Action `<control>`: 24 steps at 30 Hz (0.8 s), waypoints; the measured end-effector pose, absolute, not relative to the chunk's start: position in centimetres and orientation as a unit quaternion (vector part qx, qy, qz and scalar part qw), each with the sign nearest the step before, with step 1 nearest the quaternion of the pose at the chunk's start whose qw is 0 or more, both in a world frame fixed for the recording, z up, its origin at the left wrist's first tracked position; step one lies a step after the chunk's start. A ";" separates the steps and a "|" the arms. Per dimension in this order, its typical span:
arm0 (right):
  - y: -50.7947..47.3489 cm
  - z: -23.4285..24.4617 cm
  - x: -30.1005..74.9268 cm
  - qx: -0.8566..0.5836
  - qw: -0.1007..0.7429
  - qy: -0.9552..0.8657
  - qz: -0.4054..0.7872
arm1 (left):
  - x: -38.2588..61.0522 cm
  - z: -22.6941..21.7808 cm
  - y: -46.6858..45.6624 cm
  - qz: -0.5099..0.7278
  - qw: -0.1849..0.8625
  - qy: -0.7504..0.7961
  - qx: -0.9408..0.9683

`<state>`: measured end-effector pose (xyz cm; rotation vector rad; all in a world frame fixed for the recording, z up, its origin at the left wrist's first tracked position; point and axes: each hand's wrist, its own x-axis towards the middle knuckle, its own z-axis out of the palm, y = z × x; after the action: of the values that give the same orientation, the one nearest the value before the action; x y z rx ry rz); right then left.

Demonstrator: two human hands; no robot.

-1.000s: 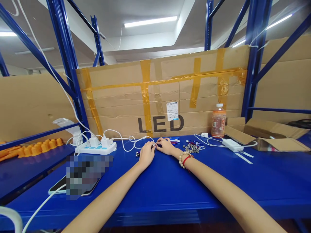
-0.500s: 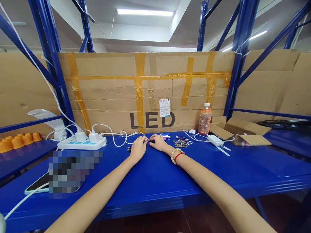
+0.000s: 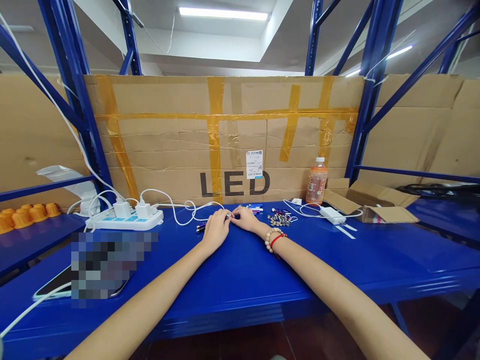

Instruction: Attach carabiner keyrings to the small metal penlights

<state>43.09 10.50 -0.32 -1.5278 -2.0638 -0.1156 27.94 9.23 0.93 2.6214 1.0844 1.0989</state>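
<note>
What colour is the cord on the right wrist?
The cord is red, beside a pale bead bracelet; head view shows it.

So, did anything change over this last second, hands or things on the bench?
Only the view swung slightly right. The left hand and right hand stayed fingertip to fingertip at a small silver piece on the blue bench; nothing taken or released. The bottle and power strip unmoved.

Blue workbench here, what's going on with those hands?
A person has both arms stretched over the blue workbench. The left hand and right hand meet at a small silvery part, pinched in the left fingers; the right's grip is hard to tell. A heap of small metal pieces lies just right of the hands, a drink bottle stands behind it, and a power strip sits to the left.
</note>
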 end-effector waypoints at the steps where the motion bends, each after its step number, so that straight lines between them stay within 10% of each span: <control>1: 10.5 -0.3 43.1 -0.570 0.283 -0.770 -0.042 | 28.0 0.9 9.2 0.356 0.048 0.354 0.863; 24: 10.6 0.0 42.6 -0.475 0.594 -0.614 0.213 | 27.4 0.9 10.0 0.309 0.062 0.412 0.855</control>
<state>42.61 10.64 -0.04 -1.1036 -1.4268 0.4961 27.39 9.99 0.86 2.5832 1.2464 0.9349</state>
